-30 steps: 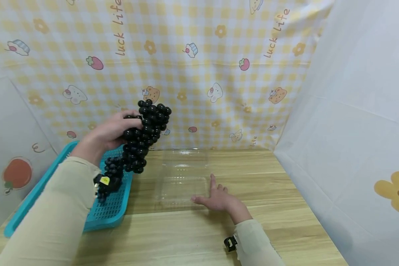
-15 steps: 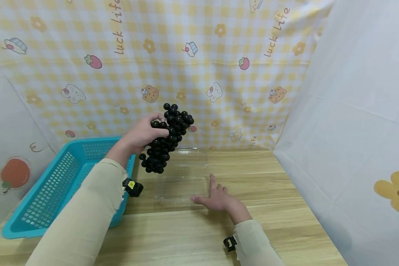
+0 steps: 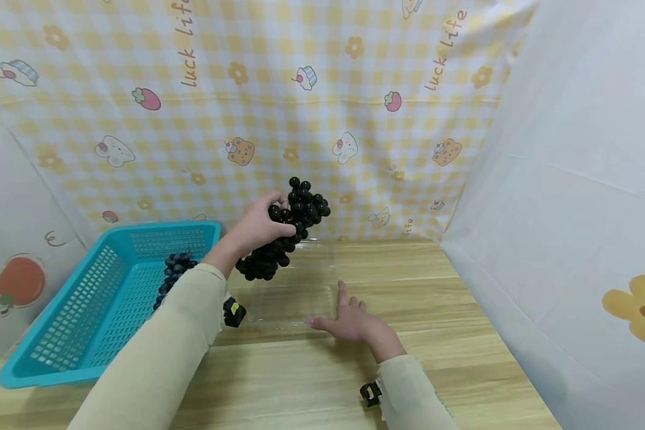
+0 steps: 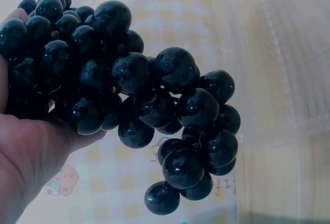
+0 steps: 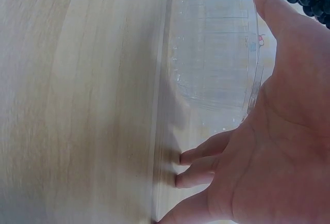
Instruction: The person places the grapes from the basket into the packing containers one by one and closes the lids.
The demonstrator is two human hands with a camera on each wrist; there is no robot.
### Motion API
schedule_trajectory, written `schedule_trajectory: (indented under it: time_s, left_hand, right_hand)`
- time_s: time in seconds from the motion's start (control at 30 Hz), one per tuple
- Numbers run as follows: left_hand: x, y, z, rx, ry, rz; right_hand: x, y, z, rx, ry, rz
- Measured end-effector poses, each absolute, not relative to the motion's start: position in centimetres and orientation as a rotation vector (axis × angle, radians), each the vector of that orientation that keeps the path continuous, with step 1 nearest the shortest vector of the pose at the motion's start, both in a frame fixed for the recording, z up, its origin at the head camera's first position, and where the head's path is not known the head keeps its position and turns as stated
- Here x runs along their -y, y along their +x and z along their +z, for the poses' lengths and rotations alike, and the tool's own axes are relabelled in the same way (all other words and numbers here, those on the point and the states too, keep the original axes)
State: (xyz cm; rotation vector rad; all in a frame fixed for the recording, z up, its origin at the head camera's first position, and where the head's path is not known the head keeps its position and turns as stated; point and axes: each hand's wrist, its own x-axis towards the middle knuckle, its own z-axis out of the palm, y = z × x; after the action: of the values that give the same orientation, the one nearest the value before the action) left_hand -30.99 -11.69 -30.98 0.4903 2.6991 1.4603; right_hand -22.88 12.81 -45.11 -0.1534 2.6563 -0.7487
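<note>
A bunch of shiny black grapes is gripped by my left hand, thumb on the near side. In the left wrist view the grapes spread out past the palm. They are held up over the left part of a clear plastic box, which stands on the table with its lid side toward the back. My right hand lies at the box's right edge, fingers spread, thumb at the near corner. From the right wrist the see-through wall of the box shows beside the thumb.
At the left stands a blue plastic basket with another bunch of dark grapes inside, partly hidden by the left sleeve. A checked cloth hangs behind the wooden table, and a white sheet closes the right side.
My left hand has carried the bunch of grapes rightward from above the basket to over the clear box, tilting it and lowering it slightly. My right hand has stayed in place.
</note>
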Motion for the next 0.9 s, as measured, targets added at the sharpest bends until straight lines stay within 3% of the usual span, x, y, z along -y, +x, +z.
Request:
schedule_trajectory:
  time_s: [0.5,0.9]
  left_hand:
    - [10.4,-33.3,-34.7,-2.467,0.654,1.163]
    - [8.2,-34.2,-35.6,-2.376,0.701,0.734]
  right_hand:
    - [-12.9,-23.0,-45.1,-2.665,-0.169,-0.718]
    - [-12.9,-23.1,-45.2,-2.661,-0.163,-0.692]
